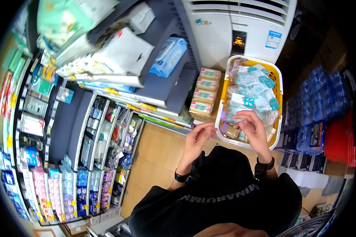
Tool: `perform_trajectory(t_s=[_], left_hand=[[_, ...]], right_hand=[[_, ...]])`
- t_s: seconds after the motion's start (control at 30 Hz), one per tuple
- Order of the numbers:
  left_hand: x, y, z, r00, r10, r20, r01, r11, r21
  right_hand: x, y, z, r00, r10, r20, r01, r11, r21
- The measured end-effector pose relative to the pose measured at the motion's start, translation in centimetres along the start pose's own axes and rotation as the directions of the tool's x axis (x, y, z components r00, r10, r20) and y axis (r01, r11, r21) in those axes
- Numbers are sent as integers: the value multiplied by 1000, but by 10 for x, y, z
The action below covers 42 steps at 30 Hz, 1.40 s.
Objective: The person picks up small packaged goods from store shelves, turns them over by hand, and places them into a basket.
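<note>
A yellow basket with a white rim (279, 79) stands in front of the white air conditioner, filled with clear plastic packs (257, 89) with white and teal labels. Over its near end is my right hand (251, 128), fingers apart and curved, with nothing visibly held. Purple-capped jars (229, 129) lie in the basket just beside those fingers. My left hand (199, 140) is outside the basket's near left corner, its fingers loosely bent and apart, holding nothing I can see. Both wrists wear black bands.
Stacked small boxes (205, 95) stand left of the basket. Shelves (162, 85) with wipes and packages run along the left, over a tan floor (152, 158). Bottled water packs (324, 98) and a red object (340, 138) are at the right. The air conditioner (217, 35) is behind.
</note>
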<state>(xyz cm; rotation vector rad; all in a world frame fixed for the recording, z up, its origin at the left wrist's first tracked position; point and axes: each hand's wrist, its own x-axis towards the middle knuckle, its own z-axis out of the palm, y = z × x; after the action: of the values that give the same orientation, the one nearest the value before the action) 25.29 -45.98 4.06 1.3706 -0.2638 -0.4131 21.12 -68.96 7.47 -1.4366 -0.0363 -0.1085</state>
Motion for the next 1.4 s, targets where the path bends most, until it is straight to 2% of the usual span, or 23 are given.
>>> perform_trajectory(t_s=[0.2,0.27,0.33,0.47,0.6,0.67,0.83,1.17,1.4], left_hand=[[-53,11,-39,983,85,-165,-90,996,-19],[-76,15,-55,974,50,-223,-57,998,-26],[-100,16,-73,957,65,-284,-77,997,-31],[-156,23,-106,907,96,-410,-116,993,-22],[-217,25,-139,803,156,-575,-182,983,11],[-250,22,-154,756,128,-642,-155,988,13],[-327,9,-176,604,147,-784,-208,978,23],[-421,-3,-191,391,104,-914,-233,972,11],[-439,-12,-208,316,91,-944,-281,960,-2]], right_hand=[[-3,4,59,986,0,167,-2,1000,11],[-4,8,84,971,15,237,-19,1000,12],[-7,10,112,956,20,292,-47,995,86],[-15,17,171,913,23,408,-78,990,119],[-26,27,231,838,28,545,-111,986,120],[-36,31,263,787,51,615,-145,984,104],[-65,45,337,657,67,751,-189,979,78],[-113,55,428,465,96,880,-230,973,16],[-114,63,464,347,135,928,-269,962,-40]])
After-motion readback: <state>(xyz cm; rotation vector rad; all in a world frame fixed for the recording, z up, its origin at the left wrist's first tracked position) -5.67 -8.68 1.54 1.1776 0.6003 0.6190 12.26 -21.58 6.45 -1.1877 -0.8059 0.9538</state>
